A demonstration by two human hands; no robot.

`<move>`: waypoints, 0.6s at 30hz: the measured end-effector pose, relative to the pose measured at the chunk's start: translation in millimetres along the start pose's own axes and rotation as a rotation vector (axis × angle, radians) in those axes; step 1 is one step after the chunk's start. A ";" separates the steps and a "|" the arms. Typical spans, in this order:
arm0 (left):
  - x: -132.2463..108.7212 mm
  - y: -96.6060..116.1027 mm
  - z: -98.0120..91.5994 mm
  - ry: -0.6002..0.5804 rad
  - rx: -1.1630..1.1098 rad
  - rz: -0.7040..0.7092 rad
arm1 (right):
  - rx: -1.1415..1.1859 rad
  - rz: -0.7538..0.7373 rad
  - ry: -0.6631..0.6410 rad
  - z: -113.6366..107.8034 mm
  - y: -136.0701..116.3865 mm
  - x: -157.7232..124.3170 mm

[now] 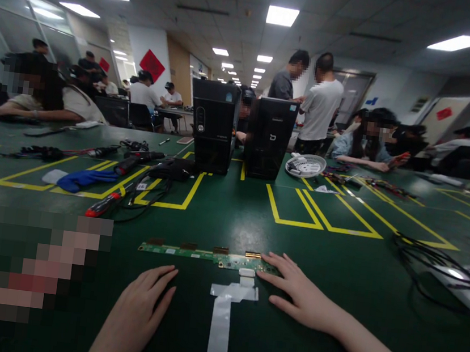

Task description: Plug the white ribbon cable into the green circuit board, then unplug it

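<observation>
A long, narrow green circuit board (pixel 199 255) lies crosswise on the green table, with copper-coloured tabs along its far edge. From its near side a white flat ribbon cable (pixel 221 323) runs toward me and ends in a blue strip. My right hand (pixel 294 286) rests with fingers spread over the board's right end, its fingertips touching the board. My left hand (pixel 145 296) lies on the table just below the board's left half, apart from it, thumb and fingers loosely apart and holding nothing. The hand hides the board's far right end.
Two black computer towers (pixel 213 127) (pixel 269 137) stand ahead. A red-and-black screwdriver (pixel 103 204), a blue glove (pixel 84 179) and black cables (pixel 157 183) lie left. A white basket (pixel 305 166) sits beyond; a white power strip (pixel 461 284) with cables lies right. Several people sit or stand around.
</observation>
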State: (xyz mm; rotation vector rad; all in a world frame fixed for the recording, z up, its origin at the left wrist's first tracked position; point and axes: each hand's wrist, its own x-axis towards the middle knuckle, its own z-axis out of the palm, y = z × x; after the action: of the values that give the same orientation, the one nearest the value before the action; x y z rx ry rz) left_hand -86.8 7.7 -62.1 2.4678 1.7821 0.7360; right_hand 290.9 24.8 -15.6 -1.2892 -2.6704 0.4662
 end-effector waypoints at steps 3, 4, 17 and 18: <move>0.1 -0.9 1.1 0.000 0.004 0.004 | 0.003 0.042 -0.028 -1.0 -0.4 -4.3; 0.0 -1.1 1.3 -0.003 0.005 0.005 | 0.001 0.064 -0.028 -1.2 -0.1 -7.6; -0.6 1.7 -1.2 -0.023 0.002 -0.004 | -0.229 0.559 0.323 35.9 106.8 -162.4; -0.5 1.5 -1.2 -0.026 -0.001 -0.004 | -0.247 0.601 0.351 41.5 120.0 -178.2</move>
State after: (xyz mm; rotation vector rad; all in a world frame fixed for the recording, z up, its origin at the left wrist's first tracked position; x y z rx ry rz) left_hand -86.0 6.4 -60.8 2.4614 1.7770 0.7012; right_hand 479.9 -53.3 -93.4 -2.0308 -2.0700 -0.0459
